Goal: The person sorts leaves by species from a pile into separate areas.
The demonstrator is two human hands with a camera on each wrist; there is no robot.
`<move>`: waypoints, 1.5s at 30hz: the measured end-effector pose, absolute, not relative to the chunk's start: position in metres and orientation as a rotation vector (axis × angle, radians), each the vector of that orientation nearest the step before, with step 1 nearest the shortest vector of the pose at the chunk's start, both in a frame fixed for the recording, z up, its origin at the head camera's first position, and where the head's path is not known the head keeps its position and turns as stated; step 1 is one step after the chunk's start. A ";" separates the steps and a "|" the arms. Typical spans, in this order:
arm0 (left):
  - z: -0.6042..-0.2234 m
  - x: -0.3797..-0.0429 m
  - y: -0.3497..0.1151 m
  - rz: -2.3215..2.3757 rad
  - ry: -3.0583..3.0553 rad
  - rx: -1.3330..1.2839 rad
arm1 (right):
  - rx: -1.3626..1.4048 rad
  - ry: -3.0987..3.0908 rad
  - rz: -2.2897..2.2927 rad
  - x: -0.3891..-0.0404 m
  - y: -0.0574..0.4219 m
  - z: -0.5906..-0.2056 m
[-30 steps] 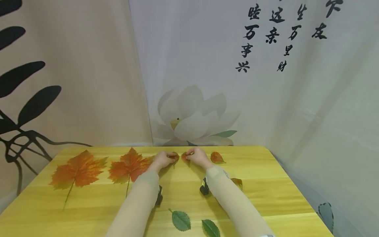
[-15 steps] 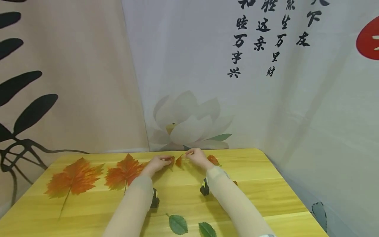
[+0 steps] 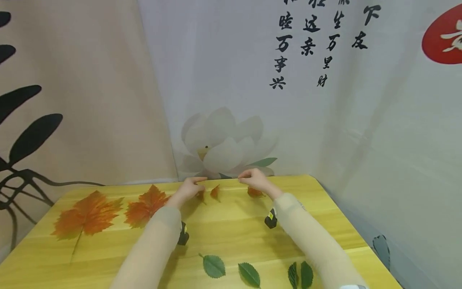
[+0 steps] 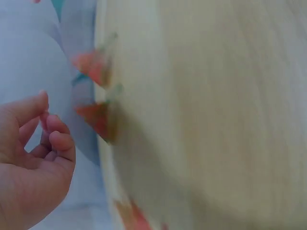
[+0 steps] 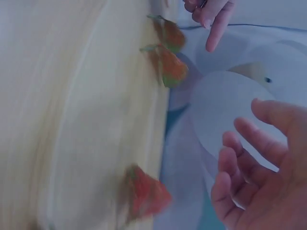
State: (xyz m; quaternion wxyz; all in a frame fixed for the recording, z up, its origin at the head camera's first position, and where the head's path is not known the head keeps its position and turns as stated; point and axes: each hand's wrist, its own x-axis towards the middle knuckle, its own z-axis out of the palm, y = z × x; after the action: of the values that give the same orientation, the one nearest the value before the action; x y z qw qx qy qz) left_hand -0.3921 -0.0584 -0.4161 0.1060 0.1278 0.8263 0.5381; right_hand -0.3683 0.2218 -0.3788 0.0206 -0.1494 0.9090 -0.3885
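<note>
Leaving small middle leaf [image 3: 215, 193] — right hand [image 3: 258, 180], now near red leaf [image 3: 255, 193].

Your sleeves [image 3: 153, 241] are cream, and your table [image 3: 231, 228] is yellow with wood-grain streaks. You have maple leaves [image 3: 88, 212] in orange-red fading to olive, oval leaves [image 3: 213, 266] in green, and small leaves [image 5: 173, 69] apparently red-orange tinged green, though blurred. Your pale backdrop [image 3: 223, 72] bears black characters [image 3: 283, 43] and a whitish lotus [image 3: 229, 154].
</note>
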 end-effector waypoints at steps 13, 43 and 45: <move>-0.394 -0.378 0.007 1.539 2.307 0.514 | -0.316 2.728 -1.270 -0.305 0.309 -0.364; -0.421 -0.272 0.164 1.231 2.327 0.753 | -0.516 2.737 -1.088 -0.378 0.318 -0.388; -0.422 -0.272 0.166 1.236 2.333 0.776 | -0.542 2.729 -1.023 -0.382 0.314 -0.385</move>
State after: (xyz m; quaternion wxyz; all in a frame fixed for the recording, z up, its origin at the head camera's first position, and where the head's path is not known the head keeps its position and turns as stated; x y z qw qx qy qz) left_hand -0.2722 0.1663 -0.4221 0.1936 0.2766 0.8318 0.4405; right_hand -0.3820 0.3137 -0.3855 0.0885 -0.1822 0.9170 -0.3438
